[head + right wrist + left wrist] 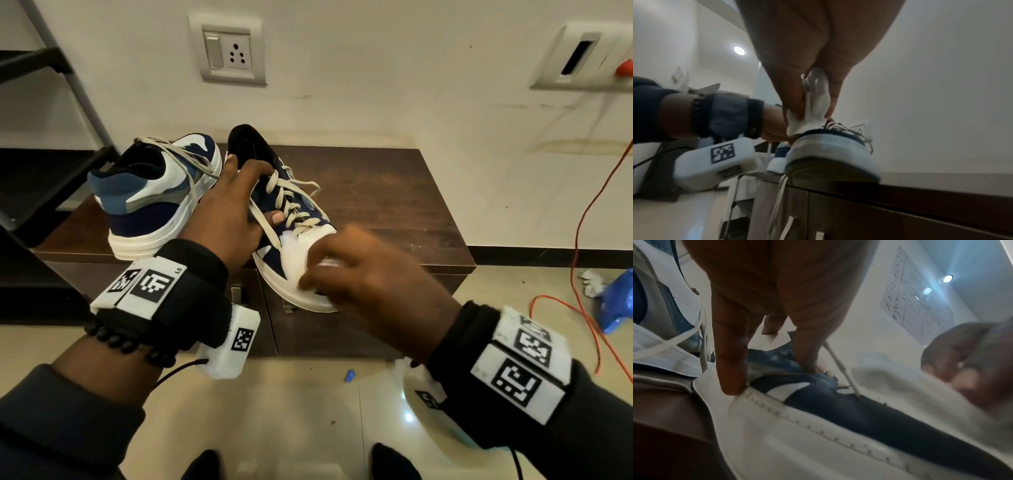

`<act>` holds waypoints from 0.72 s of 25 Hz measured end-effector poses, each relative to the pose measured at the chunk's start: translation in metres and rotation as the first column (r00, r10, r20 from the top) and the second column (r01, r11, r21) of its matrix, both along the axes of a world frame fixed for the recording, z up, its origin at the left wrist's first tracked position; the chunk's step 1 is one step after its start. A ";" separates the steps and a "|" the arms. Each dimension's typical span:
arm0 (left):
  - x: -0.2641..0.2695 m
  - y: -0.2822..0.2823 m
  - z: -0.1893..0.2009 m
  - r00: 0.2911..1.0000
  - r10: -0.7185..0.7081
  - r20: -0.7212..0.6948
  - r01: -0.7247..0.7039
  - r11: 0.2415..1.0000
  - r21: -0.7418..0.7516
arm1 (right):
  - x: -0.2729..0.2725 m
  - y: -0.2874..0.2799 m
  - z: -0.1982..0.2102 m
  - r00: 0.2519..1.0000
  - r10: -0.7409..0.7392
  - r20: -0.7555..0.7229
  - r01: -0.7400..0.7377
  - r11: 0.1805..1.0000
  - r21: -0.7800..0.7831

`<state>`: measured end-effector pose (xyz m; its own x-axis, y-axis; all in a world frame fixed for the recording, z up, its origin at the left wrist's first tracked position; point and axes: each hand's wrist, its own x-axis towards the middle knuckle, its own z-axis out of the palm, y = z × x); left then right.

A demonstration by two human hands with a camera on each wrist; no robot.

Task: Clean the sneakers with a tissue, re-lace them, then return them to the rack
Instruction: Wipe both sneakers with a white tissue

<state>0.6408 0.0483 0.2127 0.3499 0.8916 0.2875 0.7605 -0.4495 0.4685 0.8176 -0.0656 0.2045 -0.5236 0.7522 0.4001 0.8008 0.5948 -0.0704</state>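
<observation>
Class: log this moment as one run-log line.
phase: wiping | left hand: steadies sneaker | right hand: tissue on toe

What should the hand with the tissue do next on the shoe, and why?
Probably keep wiping across the white toe cap. The right hand pinches the tissue against the toe of the near sneaker, which the left hand grips by its laced middle. The far sneaker stands untouched on the wooden cabinet.
</observation>
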 end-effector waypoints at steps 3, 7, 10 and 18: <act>-0.001 0.001 -0.002 1.000 -0.008 0.010 0.008 1.000 0.002 | 0.006 -0.002 -0.003 0.986 0.091 0.137 -0.076 0.991 -0.112; -0.001 0.002 -0.003 1.000 0.004 0.013 -0.004 1.000 0.011 | 0.030 -0.001 0.001 0.998 -0.048 -0.041 0.045 0.996 -0.082; -0.001 0.002 -0.002 1.000 0.001 0.016 -0.001 1.000 -0.004 | 0.013 -0.001 -0.004 0.999 -0.013 -0.033 0.009 0.993 -0.117; 0.001 0.002 -0.003 0.999 -0.016 0.049 0.015 1.000 0.017 | 0.032 0.000 -0.007 0.873 -0.349 -0.340 0.313 0.937 -0.158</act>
<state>0.6416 0.0501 0.2101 0.3489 0.8811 0.3191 0.7295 -0.4691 0.4977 0.8492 -0.0653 0.1971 -0.0727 0.9001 0.4296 0.8592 0.2752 -0.4313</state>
